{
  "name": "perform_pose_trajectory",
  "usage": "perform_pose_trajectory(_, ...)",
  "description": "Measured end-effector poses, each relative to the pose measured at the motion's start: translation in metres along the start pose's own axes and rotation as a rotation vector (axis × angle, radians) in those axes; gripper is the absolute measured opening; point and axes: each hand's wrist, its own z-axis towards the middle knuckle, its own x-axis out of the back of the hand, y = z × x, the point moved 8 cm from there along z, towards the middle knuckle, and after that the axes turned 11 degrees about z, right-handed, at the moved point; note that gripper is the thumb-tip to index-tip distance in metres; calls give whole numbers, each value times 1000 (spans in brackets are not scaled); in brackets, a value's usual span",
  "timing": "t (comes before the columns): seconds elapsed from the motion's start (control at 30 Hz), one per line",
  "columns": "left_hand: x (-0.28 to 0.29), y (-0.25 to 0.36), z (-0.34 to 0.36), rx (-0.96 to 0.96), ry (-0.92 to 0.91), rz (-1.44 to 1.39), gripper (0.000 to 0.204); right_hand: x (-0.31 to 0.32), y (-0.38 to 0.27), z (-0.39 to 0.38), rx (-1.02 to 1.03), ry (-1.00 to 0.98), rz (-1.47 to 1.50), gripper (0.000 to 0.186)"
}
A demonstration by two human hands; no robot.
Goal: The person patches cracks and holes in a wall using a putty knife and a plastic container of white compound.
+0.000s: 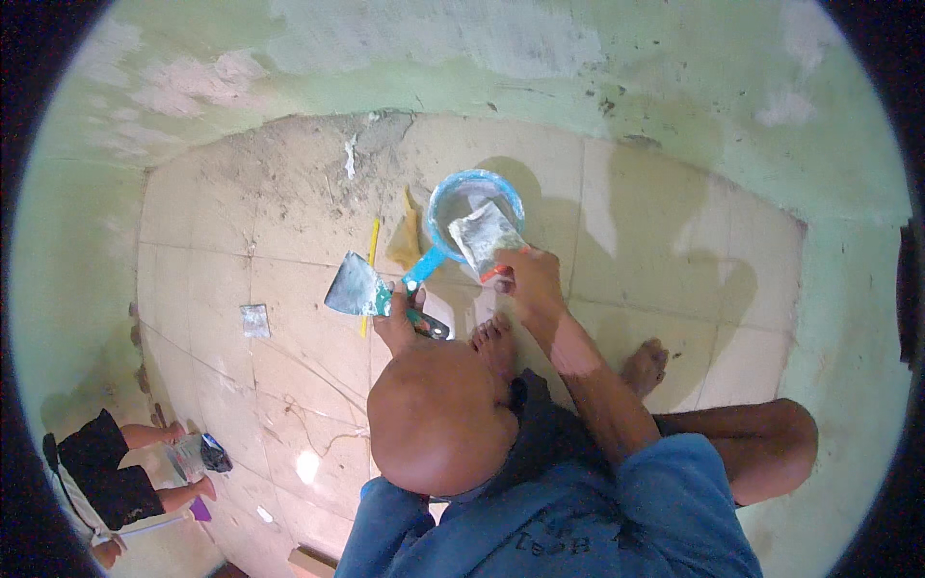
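My right hand (535,282) is closed round the red handle of a putty knife (485,234). Its wide blade, smeared with white paste, is over a round blue dipper (521,204) with greyish paste inside. Below and to the left, my left hand (395,328) grips a second putty knife (355,286) with a green and black handle, its broad metal blade pointing left. The dipper's blue handle (424,268) runs down to the fingers of my left hand; whether they also hold it, I cannot tell.
A yellow stick (373,246) and a brownish-yellow scrap (407,236) lie left of the dipper. A small grey square piece (254,321) rests on the tiled floor. Debris (328,164) lines the green wall's foot. Another person (116,467) is at the lower left, near a clear container (188,459).
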Motion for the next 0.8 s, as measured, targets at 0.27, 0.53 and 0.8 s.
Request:
perform_pose_trajectory(0.27, 19, 7, 31, -156, -121, 222, 40, 1, -58, -34, 32, -303, 158, 29)
perform_pose_trajectory(0.53, 10, 107, -23, -562, -180, 674, 34, -35, -142, -49, 276, -514, -23, 29)
perform_pose_trajectory(0.8, -144, 159, -143, -167, -1238, 442, 31, -86, -265, -114, 1065, -809, -378, 27)
